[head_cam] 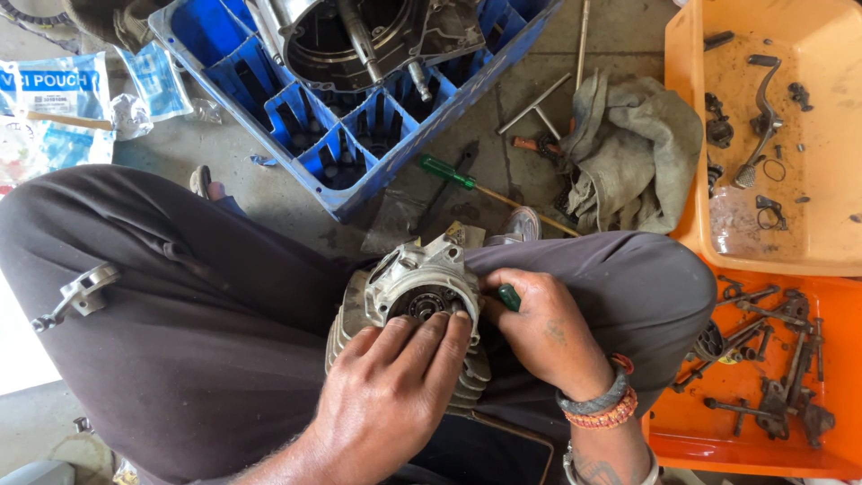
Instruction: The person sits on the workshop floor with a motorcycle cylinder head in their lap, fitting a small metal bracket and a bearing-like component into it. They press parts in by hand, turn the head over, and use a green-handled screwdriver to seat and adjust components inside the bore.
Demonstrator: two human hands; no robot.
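Observation:
A grey finned engine cylinder with its metal head [420, 280] rests on my lap between my knees. My left hand [386, 395] lies on its front face, fingers spread over the round opening and pressing it. Just to the right, my right hand [543, 328] is closed around a small tool with a green handle [509, 296], whose tip is against the side of the cylinder head. The tool's tip is hidden by my fingers. Bead and metal bracelets sit on my right wrist.
A blue plastic crate [359, 144] holding an engine casing [368, 36] stands ahead on the concrete floor. Orange trays [808, 251] with bolts, levers and small parts are at the right. A green-handled screwdriver [449, 172], a T-wrench [537, 106] and a grey rag [628, 148] lie between. A metal bracket [81, 295] rests on my left thigh.

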